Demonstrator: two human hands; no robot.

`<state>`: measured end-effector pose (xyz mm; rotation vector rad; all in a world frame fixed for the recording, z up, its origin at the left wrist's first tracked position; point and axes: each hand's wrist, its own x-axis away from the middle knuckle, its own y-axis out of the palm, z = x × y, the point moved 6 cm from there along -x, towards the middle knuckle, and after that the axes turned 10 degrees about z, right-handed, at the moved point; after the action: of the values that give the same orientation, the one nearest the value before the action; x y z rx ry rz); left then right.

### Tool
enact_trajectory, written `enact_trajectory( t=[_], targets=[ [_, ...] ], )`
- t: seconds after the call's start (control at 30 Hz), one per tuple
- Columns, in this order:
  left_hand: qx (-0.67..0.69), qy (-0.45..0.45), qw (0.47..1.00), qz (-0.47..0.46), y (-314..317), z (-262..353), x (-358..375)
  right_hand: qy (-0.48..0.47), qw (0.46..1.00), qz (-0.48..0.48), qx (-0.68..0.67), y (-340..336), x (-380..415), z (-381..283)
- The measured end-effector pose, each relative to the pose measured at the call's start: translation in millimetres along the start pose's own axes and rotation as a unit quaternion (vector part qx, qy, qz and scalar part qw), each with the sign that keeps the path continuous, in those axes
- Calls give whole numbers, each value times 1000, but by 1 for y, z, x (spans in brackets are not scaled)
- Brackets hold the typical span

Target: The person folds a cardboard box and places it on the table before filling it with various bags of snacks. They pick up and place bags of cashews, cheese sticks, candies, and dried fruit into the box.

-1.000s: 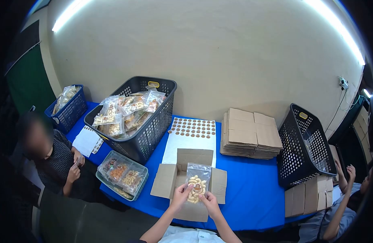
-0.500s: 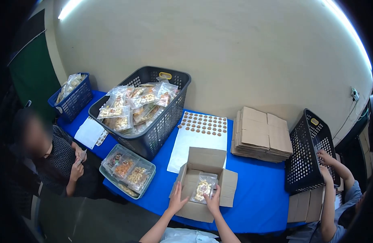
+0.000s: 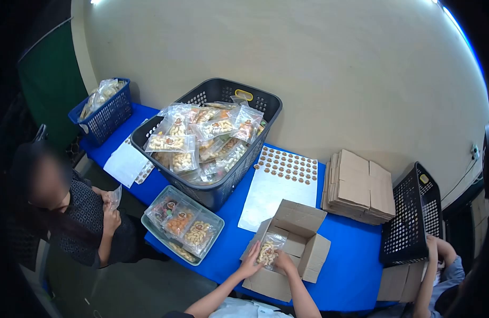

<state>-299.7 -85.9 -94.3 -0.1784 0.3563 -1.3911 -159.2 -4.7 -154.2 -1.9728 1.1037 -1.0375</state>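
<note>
Both forearms reach forward over the counter's [image 3: 350, 249] near edge. The left hand [image 3: 251, 262] and right hand [image 3: 285, 261] pinch the lower corners of a clear snack pouch [image 3: 268, 250], which lies tilted inside the open cardboard box [image 3: 297, 233].

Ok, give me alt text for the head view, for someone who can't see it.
Both hands, left hand and right hand, hold a clear snack bag inside an open cardboard box on a blue table. Behind sit a dark basket heaped with snack bags, a sticker sheet and flat cartons.
</note>
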Motion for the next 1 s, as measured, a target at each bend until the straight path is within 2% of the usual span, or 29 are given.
enact_trajectory(
  t=[0.03,0.1,0.13,0.23,0.27,0.37,0.5,0.67,0.87,0.97,1.0],
  targets=[
    [40,9,999,-13,0,-6,0,-37,999,3,-6,2,-6,12],
    [79,12,995,-58,-9,-17,-2,81,981,-115,-134,-15,-11,17],
    [113,-43,990,-73,-17,-17,-4,138,955,-170,-201,-22,-10,14],
    [245,-170,951,-78,-51,-5,-1,156,936,-179,-260,-42,-12,5],
    [293,-204,931,-71,-66,0,2,139,944,-132,-269,-53,-16,-2],
    [356,-227,904,-69,-115,14,17,129,927,13,-351,-85,-30,-46],
    [370,-221,902,-9,-182,36,36,-30,888,153,-433,-148,-45,-154],
    [336,-207,914,88,-243,45,45,-254,870,191,-379,-205,-14,-322],
    [345,-178,904,180,-278,27,66,-372,856,162,-321,-186,-52,-446],
    [335,-199,896,213,-287,16,84,-448,847,204,-202,-173,-76,-489],
    [336,-197,894,222,-289,12,89,-442,868,194,-114,-161,-88,-493]
  ],
)
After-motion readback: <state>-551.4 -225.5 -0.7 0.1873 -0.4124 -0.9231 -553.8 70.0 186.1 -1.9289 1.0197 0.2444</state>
